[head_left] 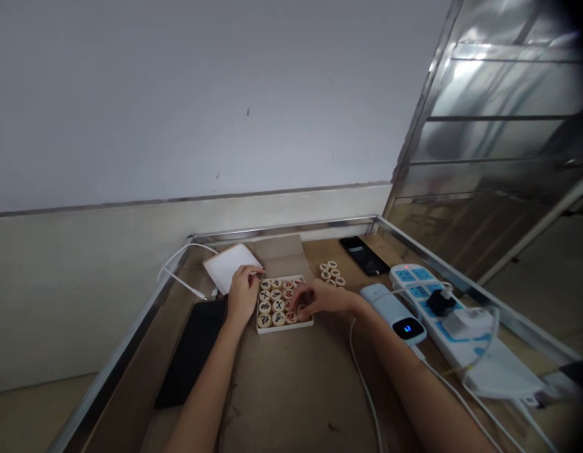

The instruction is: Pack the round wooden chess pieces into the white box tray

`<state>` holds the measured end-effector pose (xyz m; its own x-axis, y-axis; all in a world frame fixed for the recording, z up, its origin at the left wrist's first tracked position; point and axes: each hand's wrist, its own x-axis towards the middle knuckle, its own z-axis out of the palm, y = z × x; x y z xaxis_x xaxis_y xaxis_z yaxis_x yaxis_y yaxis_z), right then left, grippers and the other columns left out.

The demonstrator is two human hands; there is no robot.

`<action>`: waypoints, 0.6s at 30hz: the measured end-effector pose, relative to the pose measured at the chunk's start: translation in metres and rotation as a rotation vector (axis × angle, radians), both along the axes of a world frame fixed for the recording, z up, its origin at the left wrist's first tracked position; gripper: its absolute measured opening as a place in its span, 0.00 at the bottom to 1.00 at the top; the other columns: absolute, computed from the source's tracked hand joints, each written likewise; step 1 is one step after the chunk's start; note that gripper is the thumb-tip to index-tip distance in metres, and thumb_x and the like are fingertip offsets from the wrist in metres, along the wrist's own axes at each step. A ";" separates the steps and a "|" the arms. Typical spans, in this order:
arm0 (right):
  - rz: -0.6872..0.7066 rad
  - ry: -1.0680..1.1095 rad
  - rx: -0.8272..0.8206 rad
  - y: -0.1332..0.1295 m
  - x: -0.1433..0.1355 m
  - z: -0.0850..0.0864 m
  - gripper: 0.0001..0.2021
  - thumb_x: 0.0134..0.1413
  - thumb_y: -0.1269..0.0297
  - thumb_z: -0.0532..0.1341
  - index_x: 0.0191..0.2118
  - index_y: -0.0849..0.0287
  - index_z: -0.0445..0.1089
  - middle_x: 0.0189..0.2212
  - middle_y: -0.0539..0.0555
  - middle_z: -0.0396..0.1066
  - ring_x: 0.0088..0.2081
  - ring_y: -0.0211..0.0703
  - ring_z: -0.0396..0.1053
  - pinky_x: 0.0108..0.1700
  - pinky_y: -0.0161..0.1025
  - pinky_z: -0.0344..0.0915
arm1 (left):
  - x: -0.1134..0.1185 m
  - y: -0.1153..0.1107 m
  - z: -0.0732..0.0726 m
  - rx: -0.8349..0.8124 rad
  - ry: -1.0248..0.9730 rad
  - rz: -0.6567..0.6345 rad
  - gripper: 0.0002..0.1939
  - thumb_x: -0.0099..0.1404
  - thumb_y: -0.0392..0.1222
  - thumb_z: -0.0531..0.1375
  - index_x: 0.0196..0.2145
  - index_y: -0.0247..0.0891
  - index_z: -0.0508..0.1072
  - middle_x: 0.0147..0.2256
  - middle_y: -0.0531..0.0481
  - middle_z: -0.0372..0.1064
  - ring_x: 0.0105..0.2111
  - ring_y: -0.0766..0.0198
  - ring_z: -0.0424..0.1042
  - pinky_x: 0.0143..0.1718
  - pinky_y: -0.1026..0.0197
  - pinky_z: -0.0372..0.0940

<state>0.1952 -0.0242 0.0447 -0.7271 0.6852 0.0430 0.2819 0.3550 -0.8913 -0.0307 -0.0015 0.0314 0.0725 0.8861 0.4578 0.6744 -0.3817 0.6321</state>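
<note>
A shallow white box [285, 329] holds rows of round wooden Chinese chess pieces [278, 306], with black characters on the left and red ones on the right. My left hand [244, 290] lies along the box's left side, its fingers loosely bent near the far left corner. Over the box's right column, my right hand [323, 296] has thumb and fingertips drawn together at a Chinese chess piece [301, 311]. Those fingers partly cover the red pieces. Just outside the box, beyond the right hand, stands a cluster of loose pieces [332, 274].
A white box lid [231, 265] lies at the far left, above a dark tablet [193, 352]. To the right are a black phone [364, 256], a light blue device with a lit display [390, 308], cables and a power strip [466, 340]. A metal frame [282, 229] edges the cardboard-covered table.
</note>
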 end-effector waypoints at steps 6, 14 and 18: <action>-0.258 -0.007 0.099 0.010 0.024 0.005 0.14 0.42 0.63 0.65 0.38 0.61 0.73 0.32 0.52 0.73 0.34 0.37 0.68 0.34 0.33 0.62 | 0.003 -0.003 -0.006 -0.133 0.111 0.000 0.13 0.59 0.31 0.48 0.36 0.36 0.71 0.40 0.46 0.68 0.45 0.59 0.66 0.50 0.56 0.59; -0.238 -0.326 0.084 0.009 0.051 -0.009 0.14 0.34 0.75 0.64 0.34 0.62 0.71 0.28 0.50 0.70 0.30 0.37 0.66 0.31 0.33 0.62 | 0.003 -0.006 -0.003 -0.189 0.130 0.004 0.13 0.60 0.32 0.48 0.36 0.37 0.71 0.39 0.47 0.71 0.43 0.59 0.69 0.46 0.57 0.62; -0.249 -0.383 0.204 0.010 0.052 -0.012 0.18 0.32 0.81 0.60 0.36 0.62 0.71 0.31 0.51 0.70 0.32 0.38 0.66 0.33 0.33 0.62 | 0.003 -0.005 -0.004 -0.182 0.134 0.007 0.13 0.60 0.32 0.48 0.36 0.37 0.71 0.39 0.47 0.72 0.42 0.59 0.69 0.46 0.57 0.62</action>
